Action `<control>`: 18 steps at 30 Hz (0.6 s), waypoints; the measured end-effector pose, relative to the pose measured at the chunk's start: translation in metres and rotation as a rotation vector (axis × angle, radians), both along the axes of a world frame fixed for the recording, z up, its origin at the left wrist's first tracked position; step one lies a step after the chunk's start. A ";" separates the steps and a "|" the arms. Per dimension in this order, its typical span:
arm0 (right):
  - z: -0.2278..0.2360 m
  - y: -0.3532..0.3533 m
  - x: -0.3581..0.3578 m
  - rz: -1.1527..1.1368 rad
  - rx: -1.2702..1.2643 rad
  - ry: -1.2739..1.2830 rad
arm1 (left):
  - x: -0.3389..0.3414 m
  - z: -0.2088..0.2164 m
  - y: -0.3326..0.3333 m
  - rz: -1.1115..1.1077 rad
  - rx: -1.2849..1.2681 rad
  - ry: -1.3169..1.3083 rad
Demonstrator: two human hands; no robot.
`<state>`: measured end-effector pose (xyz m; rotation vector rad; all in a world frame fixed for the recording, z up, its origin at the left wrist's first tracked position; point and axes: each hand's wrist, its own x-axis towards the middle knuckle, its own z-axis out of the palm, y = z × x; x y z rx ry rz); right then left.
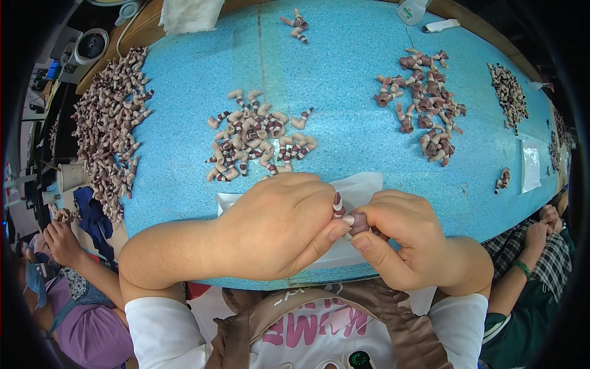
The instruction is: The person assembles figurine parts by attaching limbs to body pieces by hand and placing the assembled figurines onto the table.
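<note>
Above a white sheet near the table's front edge, my two hands meet at their fingertips. My left hand pinches a small figure limb, pale with dark maroon bands. A mauve figure torso sits between the thumb and fingers of my right hand. The limb's pale end touches the torso's side; whether it sits inside, I cannot tell. Just beyond my left hand lies a loose heap of bent, banded limbs. Farther right is a group of mauve torsos with limbs on them.
A large pile of small figure parts runs along the left edge. Another pile lies far right, near a clear plastic bag. One figure rests at the back. People sit on both sides, a co-worker's hand at left.
</note>
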<state>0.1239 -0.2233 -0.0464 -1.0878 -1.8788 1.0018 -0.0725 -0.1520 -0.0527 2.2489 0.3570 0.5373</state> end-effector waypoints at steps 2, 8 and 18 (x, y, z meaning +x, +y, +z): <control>-0.001 0.000 0.000 0.004 -0.001 -0.004 | 0.000 0.000 0.000 0.001 -0.002 0.005; 0.000 0.000 0.000 0.004 -0.003 0.001 | -0.001 0.001 0.000 0.003 -0.007 0.025; 0.001 0.000 0.000 0.004 -0.016 -0.011 | -0.001 0.001 0.000 0.005 -0.004 0.025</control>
